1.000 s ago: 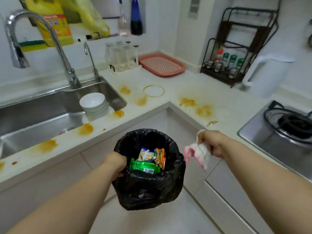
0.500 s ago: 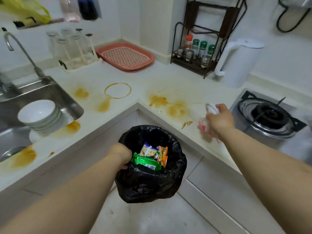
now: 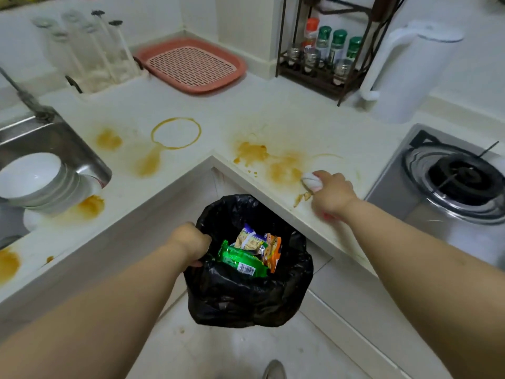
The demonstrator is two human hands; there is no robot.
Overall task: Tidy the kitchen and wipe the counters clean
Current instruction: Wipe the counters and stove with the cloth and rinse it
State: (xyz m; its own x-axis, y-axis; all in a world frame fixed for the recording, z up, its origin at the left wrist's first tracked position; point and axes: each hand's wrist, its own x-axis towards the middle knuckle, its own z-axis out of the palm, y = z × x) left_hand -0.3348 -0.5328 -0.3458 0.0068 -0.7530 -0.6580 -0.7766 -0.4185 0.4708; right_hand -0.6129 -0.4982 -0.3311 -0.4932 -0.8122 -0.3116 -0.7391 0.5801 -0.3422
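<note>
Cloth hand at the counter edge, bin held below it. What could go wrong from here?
1. The right hand grips the cloth beside the orange stain; wiping may smear it wider rather than lift it.
2. The crumbs lie near the counter edge; swept off, they could miss the trash bin and land on the floor.
3. The left hand alone holds the bin by its rim; it may tip, spilling the wrappers.

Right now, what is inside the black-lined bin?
The bin holds a green wrapper, an orange wrapper and a pale packet. Anything beneath them is hidden.
</note>
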